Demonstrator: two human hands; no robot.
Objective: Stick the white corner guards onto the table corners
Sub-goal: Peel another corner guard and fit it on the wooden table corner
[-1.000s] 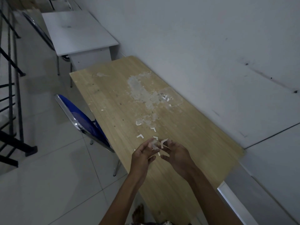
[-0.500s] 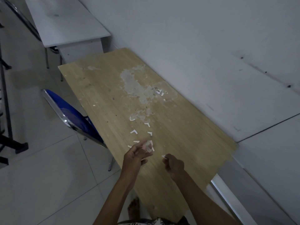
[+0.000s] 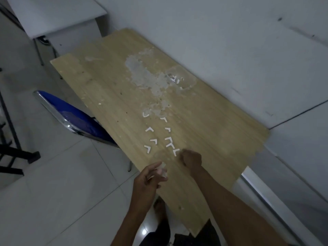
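The wooden table (image 3: 204, 121) runs along the wall. Several white L-shaped corner guards (image 3: 150, 129) lie on it in two short columns. My right hand (image 3: 191, 159) rests on the tabletop with its fingers curled. It pinches the nearest corner guard (image 3: 175, 152) at the near end of the right column. My left hand (image 3: 150, 176) hovers over the table's left edge. Between thumb and fingers it holds a small whitish clump of guards (image 3: 163, 169). The table's near right corner (image 3: 265, 134) is bare wood.
A blue chair (image 3: 71, 114) with a chrome frame stands against the table's left edge. A white desk (image 3: 53, 15) sits beyond the far end. A clear plastic bag (image 3: 184, 80) with a few white pieces lies by a worn grey patch. Black railing stands at the far left.
My hands have moved apart. The right hand went down to the tabletop with one guard at the end of the right column; the left hand drew back toward the table's left edge.
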